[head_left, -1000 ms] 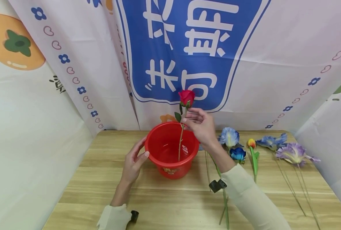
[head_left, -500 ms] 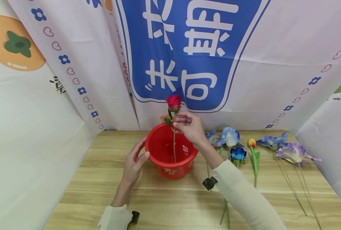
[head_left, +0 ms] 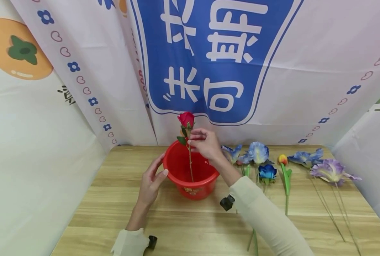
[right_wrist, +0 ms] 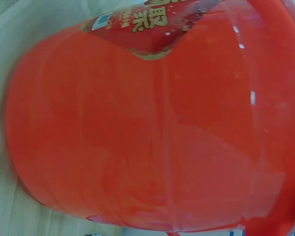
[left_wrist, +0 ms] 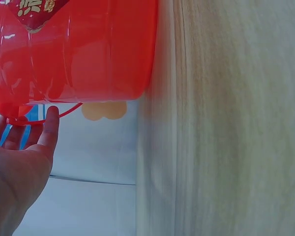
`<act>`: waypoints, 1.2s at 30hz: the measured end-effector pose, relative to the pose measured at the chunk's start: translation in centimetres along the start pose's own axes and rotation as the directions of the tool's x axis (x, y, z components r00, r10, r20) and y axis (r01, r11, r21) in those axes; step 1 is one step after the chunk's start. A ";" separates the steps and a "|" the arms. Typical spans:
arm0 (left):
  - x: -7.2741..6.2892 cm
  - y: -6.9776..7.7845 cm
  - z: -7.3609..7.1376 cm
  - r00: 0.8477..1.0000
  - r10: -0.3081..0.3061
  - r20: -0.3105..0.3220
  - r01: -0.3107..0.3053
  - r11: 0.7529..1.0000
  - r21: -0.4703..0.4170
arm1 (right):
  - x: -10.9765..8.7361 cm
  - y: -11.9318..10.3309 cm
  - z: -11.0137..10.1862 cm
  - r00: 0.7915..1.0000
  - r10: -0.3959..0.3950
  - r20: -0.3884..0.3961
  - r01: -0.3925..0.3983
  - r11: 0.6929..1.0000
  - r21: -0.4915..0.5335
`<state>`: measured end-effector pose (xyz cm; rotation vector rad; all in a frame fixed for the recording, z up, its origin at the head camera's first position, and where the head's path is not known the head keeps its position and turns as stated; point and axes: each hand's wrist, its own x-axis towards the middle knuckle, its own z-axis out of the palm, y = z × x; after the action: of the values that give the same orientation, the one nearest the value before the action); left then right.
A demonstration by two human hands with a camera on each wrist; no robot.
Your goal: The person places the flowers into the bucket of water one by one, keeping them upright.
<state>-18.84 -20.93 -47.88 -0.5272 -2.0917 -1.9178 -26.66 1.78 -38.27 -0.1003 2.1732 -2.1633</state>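
A red plastic bucket stands upright on the wooden table, its wall filling much of both wrist views. My left hand holds its left side at the rim, thumb toward the front. In the left wrist view, the fingers lie about the rim and the thin red handle. Over the bucket, my right hand pinches the green stem of a red artificial rose just below the bloom. The stem slants down inside the bucket; whether its end touches the bottom is unclear. The right wrist view hides the right hand's grip.
Right of the bucket lie blue irises, a blue rose, an orange-yellow tulip, another blue bloom and a purple one. My right forearm covers some stems. A printed cloth hangs behind the table.
My right hand has moved left and slightly lower with the red rose, whose stem now leans more to the left above the bucket. The left hand has stayed at the rim.
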 end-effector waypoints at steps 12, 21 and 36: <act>0.1 0.1 -0.1 1.000 0.009 -0.003 -0.009 1.000 -0.008 | 0.4 0.4 0.3 0.999 0.047 -0.004 -0.047 0.998 -0.052; 0.0 0.1 -0.2 1.000 0.006 -0.011 -0.006 1.000 -0.017 | 0.5 0.7 0.7 0.998 0.058 0.015 -0.056 0.992 -0.117; -0.1 -0.2 0.0 1.000 0.019 -0.003 -0.019 1.000 -0.009 | -2.7 -0.6 -2.2 0.997 0.016 0.073 -0.014 1.000 -0.026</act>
<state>-18.83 -20.95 -48.06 -0.5432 -2.0702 -1.9170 -24.19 4.19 -37.66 -0.1611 2.1551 -2.0896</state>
